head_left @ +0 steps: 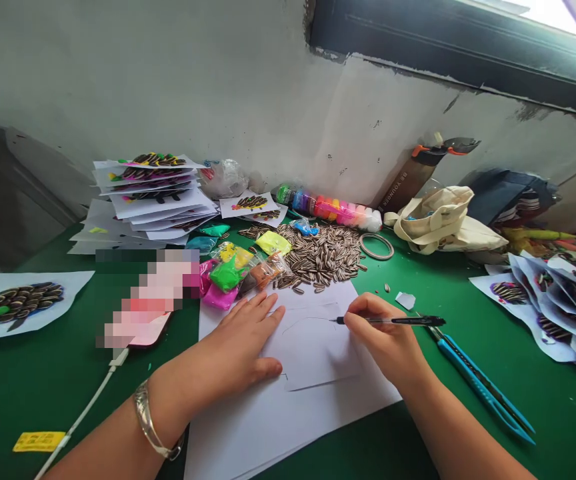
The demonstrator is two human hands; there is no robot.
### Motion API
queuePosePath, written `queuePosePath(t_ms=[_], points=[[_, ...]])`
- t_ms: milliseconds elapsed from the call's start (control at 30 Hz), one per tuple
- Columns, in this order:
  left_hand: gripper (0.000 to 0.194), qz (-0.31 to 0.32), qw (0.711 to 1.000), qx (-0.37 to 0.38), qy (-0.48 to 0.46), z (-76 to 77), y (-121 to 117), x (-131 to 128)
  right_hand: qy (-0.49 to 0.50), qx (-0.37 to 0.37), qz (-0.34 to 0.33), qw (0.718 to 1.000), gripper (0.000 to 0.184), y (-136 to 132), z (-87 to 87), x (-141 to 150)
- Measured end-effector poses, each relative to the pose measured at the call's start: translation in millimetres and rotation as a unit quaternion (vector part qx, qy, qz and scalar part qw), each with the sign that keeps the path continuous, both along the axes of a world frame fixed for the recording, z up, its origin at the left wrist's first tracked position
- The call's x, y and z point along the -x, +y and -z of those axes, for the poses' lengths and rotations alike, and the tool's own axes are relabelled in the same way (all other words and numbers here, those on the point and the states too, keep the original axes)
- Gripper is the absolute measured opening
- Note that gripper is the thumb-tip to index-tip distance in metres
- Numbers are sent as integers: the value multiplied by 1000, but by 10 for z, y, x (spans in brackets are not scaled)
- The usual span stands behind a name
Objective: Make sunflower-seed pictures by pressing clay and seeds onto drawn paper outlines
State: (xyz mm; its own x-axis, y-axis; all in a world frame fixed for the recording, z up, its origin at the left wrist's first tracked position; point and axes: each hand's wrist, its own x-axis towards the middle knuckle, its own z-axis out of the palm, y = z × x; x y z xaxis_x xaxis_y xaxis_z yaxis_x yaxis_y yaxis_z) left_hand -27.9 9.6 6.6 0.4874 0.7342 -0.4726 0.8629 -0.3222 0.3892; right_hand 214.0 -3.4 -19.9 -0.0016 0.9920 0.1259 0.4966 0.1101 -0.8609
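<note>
My right hand point(381, 340) grips a black pen point(408, 321), its tip on a small white sheet point(318, 353). A thin curved line runs across that sheet to the pen tip. Flat on the left part of the same sheet lies my left hand point(243, 343), fingers spread and holding nothing. Under the small sheet are larger white sheets point(238, 433). Beyond my hands spreads a heap of striped sunflower seeds point(325, 257). Bags of coloured clay point(228, 273) rest just past my left fingertips. Blue tweezers point(488, 383) lie to the right of my right hand.
Stacked papers with seed pictures stand at back left point(161, 200) and right point(543, 300). A blurred pink phone point(143, 307) with a white cable lies left. A tape roll point(377, 247), cloth bag point(438, 220) and tilted bottle point(408, 177) sit toward the wall.
</note>
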Motion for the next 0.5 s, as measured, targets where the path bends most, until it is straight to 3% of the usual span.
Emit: queuePosePath(t_ms=[267,500], points=[[77,-7,1000,-12,-25,8,-6,-5,5,92,-151,984,4,-144,35,291],[76,-7,1000,-11,-19,-3,-11,-8,-24,96,-167,981,3,-109,88,279]])
